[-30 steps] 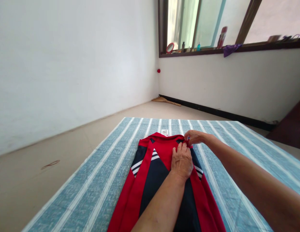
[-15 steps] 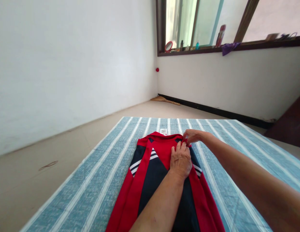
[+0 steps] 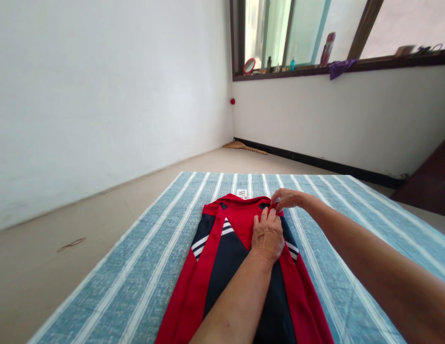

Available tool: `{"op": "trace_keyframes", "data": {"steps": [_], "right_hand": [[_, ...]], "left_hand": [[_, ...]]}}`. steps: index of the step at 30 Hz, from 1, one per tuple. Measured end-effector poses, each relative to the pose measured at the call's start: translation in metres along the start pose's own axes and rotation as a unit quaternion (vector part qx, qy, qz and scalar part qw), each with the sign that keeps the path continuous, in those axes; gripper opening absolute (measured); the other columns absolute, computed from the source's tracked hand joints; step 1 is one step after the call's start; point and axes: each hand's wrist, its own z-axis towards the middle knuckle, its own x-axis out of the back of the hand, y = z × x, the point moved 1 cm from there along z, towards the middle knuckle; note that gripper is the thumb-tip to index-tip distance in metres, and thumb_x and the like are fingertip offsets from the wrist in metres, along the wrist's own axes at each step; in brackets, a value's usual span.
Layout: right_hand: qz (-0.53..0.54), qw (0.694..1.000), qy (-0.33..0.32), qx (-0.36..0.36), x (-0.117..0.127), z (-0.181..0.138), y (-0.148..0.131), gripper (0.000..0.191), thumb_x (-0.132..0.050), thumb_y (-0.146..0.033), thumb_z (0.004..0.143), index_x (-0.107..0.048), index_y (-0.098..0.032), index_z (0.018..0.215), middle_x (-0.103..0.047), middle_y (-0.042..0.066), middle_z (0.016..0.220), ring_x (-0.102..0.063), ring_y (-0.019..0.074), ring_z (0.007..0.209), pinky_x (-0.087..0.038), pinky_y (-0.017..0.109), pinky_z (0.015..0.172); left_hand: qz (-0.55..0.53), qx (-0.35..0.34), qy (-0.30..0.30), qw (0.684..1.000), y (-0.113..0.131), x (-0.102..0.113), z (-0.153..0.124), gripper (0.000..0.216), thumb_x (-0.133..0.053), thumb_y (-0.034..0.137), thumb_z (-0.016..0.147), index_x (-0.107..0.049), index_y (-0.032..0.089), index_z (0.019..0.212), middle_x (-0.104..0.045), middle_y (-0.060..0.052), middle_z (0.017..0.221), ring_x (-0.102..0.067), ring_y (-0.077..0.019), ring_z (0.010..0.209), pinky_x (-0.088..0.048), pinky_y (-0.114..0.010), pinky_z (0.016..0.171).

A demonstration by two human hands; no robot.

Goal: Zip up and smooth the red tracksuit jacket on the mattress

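A red and navy garment (image 3: 222,258) with white stripes lies lengthwise on a blue-and-white striped mat (image 3: 143,267). My left hand (image 3: 267,235) rests on the garment near its far end, fingers close together and pressing down on the red cloth. Just beyond it, my right hand (image 3: 287,198) pinches the red edge at the garment's far right corner. A small white label (image 3: 242,193) shows at the far edge.
The mat lies on a beige floor (image 3: 64,239) in the corner of a white-walled room. A broom (image 3: 245,147) lies by the far baseboard. A window sill (image 3: 315,69) above holds a small mirror, bottles and a purple cloth. A dark slanted surface (image 3: 430,184) is at the right.
Both hands stay on the garment's far end with only slight shifts; the view has tipped a little.
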Motion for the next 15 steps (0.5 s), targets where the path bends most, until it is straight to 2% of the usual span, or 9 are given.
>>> {"op": "trace_keyframes", "data": {"steps": [8,15], "right_hand": [[-0.012,1.0,-0.014,-0.016,-0.0006,0.0101,0.0036,0.022,-0.07,-0.017,0.056,-0.074,-0.018,0.077,-0.064,-0.001,0.068,-0.06,0.0202,0.078,-0.045,0.025,0.067],[0.012,1.0,0.002,-0.018,0.0026,0.0037,0.0056,0.025,-0.07,-0.021,0.06,-0.077,-0.019,0.085,-0.071,0.0,0.08,-0.062,0.0205,0.087,-0.047,0.025,0.075]], "left_hand": [[0.004,0.0,0.008,1.0,0.0001,-0.0023,0.0013,0.041,-0.036,0.013,0.092,-0.054,0.016,0.128,-0.049,-0.009,0.14,-0.035,-0.0257,0.135,-0.036,-0.047,0.107],[0.005,-0.001,0.02,1.0,0.0002,-0.0031,0.0013,0.04,-0.034,0.011,0.092,-0.056,0.017,0.125,-0.051,-0.009,0.138,-0.036,-0.0246,0.134,-0.036,-0.046,0.106]]}}
